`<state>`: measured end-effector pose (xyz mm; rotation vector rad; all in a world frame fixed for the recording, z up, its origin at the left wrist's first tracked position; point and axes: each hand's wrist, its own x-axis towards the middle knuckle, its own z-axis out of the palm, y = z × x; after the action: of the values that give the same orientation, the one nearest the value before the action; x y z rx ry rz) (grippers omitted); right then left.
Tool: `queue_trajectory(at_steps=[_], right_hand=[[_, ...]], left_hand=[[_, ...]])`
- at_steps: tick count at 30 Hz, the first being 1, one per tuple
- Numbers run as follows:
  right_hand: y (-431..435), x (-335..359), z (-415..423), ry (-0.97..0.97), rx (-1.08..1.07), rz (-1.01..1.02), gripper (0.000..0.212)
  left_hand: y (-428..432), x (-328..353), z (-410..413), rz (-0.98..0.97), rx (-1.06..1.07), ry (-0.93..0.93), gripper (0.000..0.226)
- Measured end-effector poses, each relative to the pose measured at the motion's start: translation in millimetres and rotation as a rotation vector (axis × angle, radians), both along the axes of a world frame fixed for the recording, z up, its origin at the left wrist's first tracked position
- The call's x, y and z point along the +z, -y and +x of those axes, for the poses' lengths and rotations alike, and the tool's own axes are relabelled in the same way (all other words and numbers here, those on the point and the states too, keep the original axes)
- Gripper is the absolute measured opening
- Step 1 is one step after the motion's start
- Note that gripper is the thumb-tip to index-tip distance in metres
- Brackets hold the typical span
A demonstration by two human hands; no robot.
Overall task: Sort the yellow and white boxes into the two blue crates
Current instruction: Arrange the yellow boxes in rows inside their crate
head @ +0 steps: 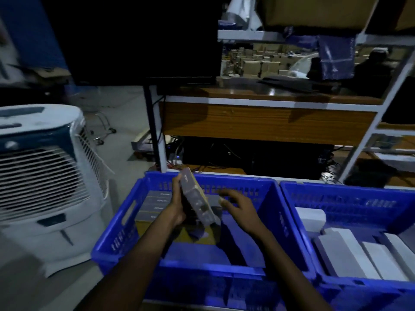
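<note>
Two blue crates stand side by side below me. Over the left crate [116, 230], my left hand [176, 205] grips a yellow box [197, 198] with a grey face, tilted upright. My right hand [238, 209] hovers just right of that box, fingers spread, its thumb near a grey box edge [214, 202]; it holds nothing. A row of yellow boxes [155, 206] stands packed along the left crate's left side, and another lies flat under my hands. The right crate [292, 198] holds several white boxes [350, 252]. The light is dim.
A white air cooler [45, 176] stands close to the left of the crates. Behind them is a wooden desk shelf [269, 124] on a white frame, with cables and a dark unit beneath. A dark monitor [139, 37] sits above.
</note>
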<state>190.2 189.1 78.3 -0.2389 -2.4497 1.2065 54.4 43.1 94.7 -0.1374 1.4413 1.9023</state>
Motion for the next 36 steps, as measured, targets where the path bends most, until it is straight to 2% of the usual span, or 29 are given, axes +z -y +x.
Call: queue_trajectory(at_steps=[2,3,6,9,11,12,14,17,19,21,22,24,27,29,32,36], right_hand=[[11,3,-13,-0.026,0.056,-0.132,0.041],[16,4,-20,-0.011,0.066,-0.145,0.041],[28,5,-40,0.026,0.096,-0.115,0.037],[32,2,-55,0.025,0.093,-0.079,0.035],[31,-4,-62,0.058,0.067,-0.082,0.033],[30,-9,-65,0.088,0.039,-0.097,0.032],[27,-19,-67,0.148,0.002,-0.186,0.023],[21,-27,-69,0.234,0.004,-0.255,0.019],[18,-29,-68,0.296,0.032,-0.25,0.016],[15,-31,-68,0.347,0.06,-0.227,0.026],[15,-32,-68,0.37,0.078,-0.21,0.029],[17,-32,-67,0.391,0.116,-0.175,0.026],[18,-33,-65,0.428,0.141,-0.049,0.038],[18,-34,-65,0.445,0.169,0.056,0.041],[15,-38,-67,0.447,0.151,0.103,0.033],[14,-41,-67,0.499,0.089,0.119,0.034]], left_hand=[[8,0,-8,-0.004,0.033,-0.003,0.065],[15,-7,-17,-0.086,0.059,-0.048,0.073],[34,-16,-22,-0.158,0.08,-0.035,0.099],[41,-31,-34,-0.214,0.017,-0.037,0.112],[45,-30,-38,-0.394,0.014,-0.141,0.125],[47,-28,-40,-0.474,0.008,-0.26,0.119],[50,-23,-39,-0.606,0.001,-0.474,0.08],[52,-14,-40,-0.623,-0.105,-0.683,0.054],[51,-14,-41,-0.72,-0.399,-0.824,0.057],[50,-15,-41,-0.903,-0.744,-0.958,0.073],[49,-18,-42,-0.988,-0.842,-1.027,0.077],[47,-22,-40,-1.123,-0.886,-1.159,0.078],[46,-26,-38,-1.249,-0.919,-1.296,0.066],[46,-30,-37,-1.303,-0.93,-1.394,0.066],[48,-41,-38,-1.344,-0.928,-1.475,0.07],[52,-52,-38,-1.426,-0.939,-1.517,0.066]])
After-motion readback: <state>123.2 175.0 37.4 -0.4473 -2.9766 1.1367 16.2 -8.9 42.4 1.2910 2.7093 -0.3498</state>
